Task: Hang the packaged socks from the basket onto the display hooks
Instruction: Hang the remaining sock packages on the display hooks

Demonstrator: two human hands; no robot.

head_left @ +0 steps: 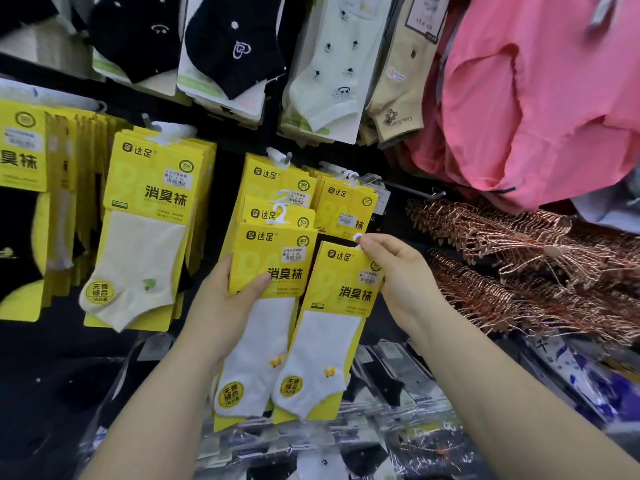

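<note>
Head view: sock wall in a shop, with two bare hands raised before it.
Left hand (pixel 228 299): wrapped round a stack of yellow packs (pixel 273 261), thumb laid across the front card.
Right hand (pixel 398 275): pinching a single pack (pixel 341 306) at its top edge, fingertips at the white hanger tab (pixel 357 237).
Single pack: upright, long axis from 12 to 6 o'clock with a slight lean toward 1, just beside the stack at its 3 o'clock side.
Loaded peg (pixel 346 173): at 12 o'clock from the right hand, near it, already bearing matching yellow packs.
Bare peg (pixel 420 191): at about 1 o'clock from the same hand, pointing toward 3.
Nearer hand: the right, judged the one to do the hanging.
Coming move: probably a lift toward 12 o'clock, tab first, onto the tip of the loaded peg.
Count: one pack in the right hand; at least two in the left, going by two tabs on show; four hung bunches of yellow packs.
Basket: not in view.
</note>
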